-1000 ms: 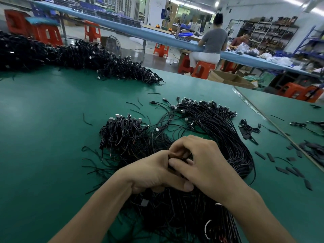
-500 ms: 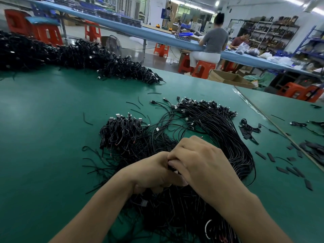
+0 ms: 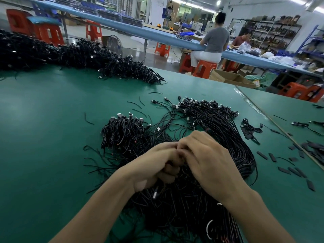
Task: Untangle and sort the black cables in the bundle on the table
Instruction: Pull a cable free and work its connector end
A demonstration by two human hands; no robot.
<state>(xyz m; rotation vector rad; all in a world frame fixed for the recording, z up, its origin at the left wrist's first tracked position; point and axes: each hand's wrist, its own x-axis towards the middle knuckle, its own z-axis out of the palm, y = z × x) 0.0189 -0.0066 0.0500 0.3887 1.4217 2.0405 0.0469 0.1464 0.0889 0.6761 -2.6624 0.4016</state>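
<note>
A big tangle of black cables [image 3: 219,130] with plug ends covers the middle of the green table [image 3: 43,137]. A tighter clump of looped cables [image 3: 122,132] lies at its left. Over the tangle my left hand [image 3: 154,165] and my right hand [image 3: 208,160] meet, fingers curled inward against each other. Both seem to pinch cable strands between them, but the fingertips and what they hold are hidden. More cables run under my forearms toward the near edge.
A long heap of black cables [image 3: 78,57] stretches along the table's far left. Short black strips [image 3: 263,155] and a small coiled cable [image 3: 250,128] lie at the right, near the seam with another table. People sit at a blue bench [image 3: 157,35] behind.
My two hands have drawn closer together and shifted slightly; the right hand's fingers now tuck down against the left. The cable pile has hardly moved.
</note>
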